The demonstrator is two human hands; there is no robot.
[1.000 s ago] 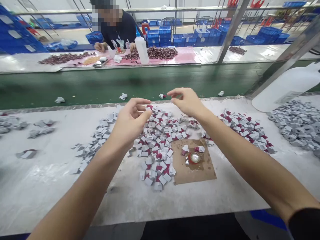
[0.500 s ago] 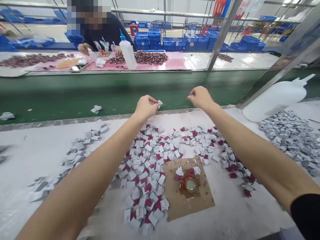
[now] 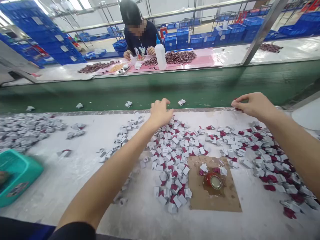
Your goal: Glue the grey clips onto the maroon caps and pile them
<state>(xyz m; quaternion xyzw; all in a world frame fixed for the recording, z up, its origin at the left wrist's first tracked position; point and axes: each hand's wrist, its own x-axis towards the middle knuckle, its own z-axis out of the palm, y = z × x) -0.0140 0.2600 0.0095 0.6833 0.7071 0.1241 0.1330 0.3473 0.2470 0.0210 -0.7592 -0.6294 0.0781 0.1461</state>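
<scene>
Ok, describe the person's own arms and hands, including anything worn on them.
The left hand and right hand are ungloved, with no ring, watch or bracelet visible. Both forearms are bare. A plain black sleeve ends near the left elbow; the right sleeve, if any, is out of view.

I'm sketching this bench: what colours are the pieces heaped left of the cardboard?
The pieces are pale grey and dark red, clearest in the head view.
</scene>
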